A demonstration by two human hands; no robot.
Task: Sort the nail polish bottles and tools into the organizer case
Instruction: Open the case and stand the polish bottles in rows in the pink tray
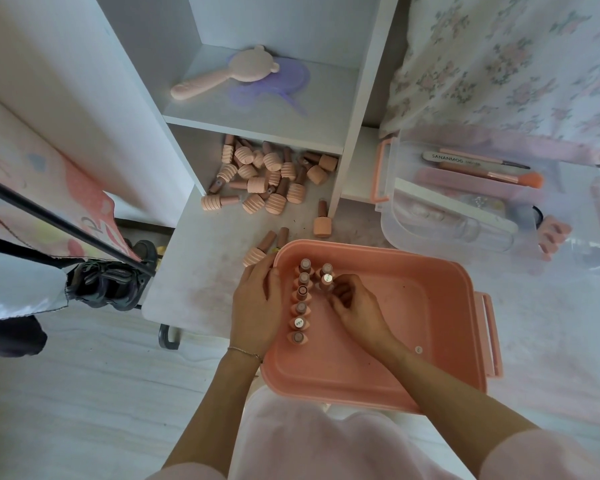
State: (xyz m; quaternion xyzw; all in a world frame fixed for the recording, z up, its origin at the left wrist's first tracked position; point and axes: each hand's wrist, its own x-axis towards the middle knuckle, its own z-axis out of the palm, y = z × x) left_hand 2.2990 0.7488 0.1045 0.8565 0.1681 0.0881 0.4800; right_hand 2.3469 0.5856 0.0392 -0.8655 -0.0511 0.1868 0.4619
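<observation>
Right hand (349, 301), apparently pinching a bottle (327, 279), inside pink case (430, 306).

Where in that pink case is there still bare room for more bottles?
The salmon-pink plastic case is bare across its whole right half, from the right hand to the wall by the latches, and along the near edge. It is crowded only at the left wall, where upright peach nail polish bottles stand in a row beside the left hand.

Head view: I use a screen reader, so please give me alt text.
Two hands work in a pink case: the right hand sets a bottle beside a row of bottles, the left hand rests on the rim. More bottles lie piled beyond.
</observation>
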